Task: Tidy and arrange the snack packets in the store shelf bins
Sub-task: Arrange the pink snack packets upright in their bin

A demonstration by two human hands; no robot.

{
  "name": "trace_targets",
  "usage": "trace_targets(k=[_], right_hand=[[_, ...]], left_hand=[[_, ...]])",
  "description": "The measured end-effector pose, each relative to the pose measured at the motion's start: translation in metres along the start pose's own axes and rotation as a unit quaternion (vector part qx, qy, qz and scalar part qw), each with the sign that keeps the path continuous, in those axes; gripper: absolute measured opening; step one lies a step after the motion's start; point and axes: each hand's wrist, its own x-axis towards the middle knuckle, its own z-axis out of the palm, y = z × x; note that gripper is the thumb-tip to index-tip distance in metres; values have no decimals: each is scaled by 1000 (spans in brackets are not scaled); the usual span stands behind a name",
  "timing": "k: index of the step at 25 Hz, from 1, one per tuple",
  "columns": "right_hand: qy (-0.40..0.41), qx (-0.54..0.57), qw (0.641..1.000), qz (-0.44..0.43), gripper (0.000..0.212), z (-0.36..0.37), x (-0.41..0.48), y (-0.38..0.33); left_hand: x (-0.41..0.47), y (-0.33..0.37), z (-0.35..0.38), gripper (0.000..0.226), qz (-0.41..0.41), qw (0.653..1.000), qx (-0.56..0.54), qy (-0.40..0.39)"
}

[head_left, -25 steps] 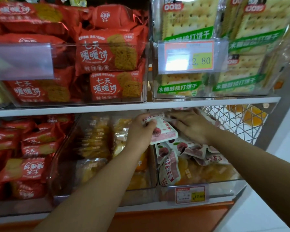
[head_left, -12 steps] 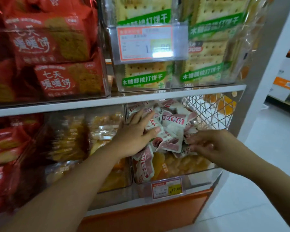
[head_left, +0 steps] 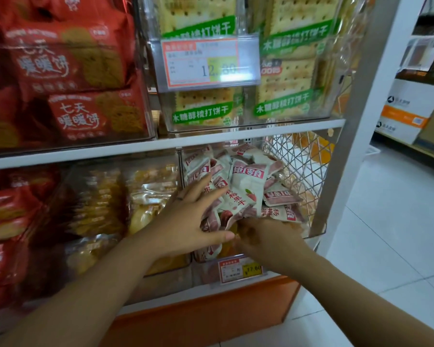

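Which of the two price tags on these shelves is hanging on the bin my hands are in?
The lower price tag, under your right hand, on the bin of white-and-pink packets. The other tag fronts the cracker bin above.

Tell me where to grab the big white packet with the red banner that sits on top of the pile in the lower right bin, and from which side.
Take the white packet by its upper sealed edge, just under the red banner, pinching front and back from above and the front. It lies face up, tilted on the pile, with that edge free. The left hand covers its lower left corner and the right hand sits below it.
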Motion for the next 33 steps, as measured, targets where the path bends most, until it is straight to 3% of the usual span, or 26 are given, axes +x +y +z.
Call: trace_targets(k=[6,10,14,17,19,23,27,33], right_hand=[[34,-58,996,63,39,11,6,-3],[-18,64,991,118,34,3,14,-10],[21,24,992,124,27,11,11,-14],[-43,-15,989,142,54,19,21,-12],[-43,-3,985,168,66,23,24,-13],[63,-15,975,212,49,32,16,-11],[42,-38,978,199,41,30,18,-11],[-57,149,951,264,17,-3,33,-19]], left_hand=[[0,-5,9,84,9,999,-7,41],[-1,-4,9,79,8,999,-25,41],[-2,-4,10,81,8,998,-24,51],[-3,-5,8,87,10,999,-20,30],[-7,-9,4,95,13,1000,-18,14],[-18,-19,3,102,16,999,39,-11],[-16,-21,7,103,27,998,57,-7],[-17,-25,10,105,39,999,34,9]])
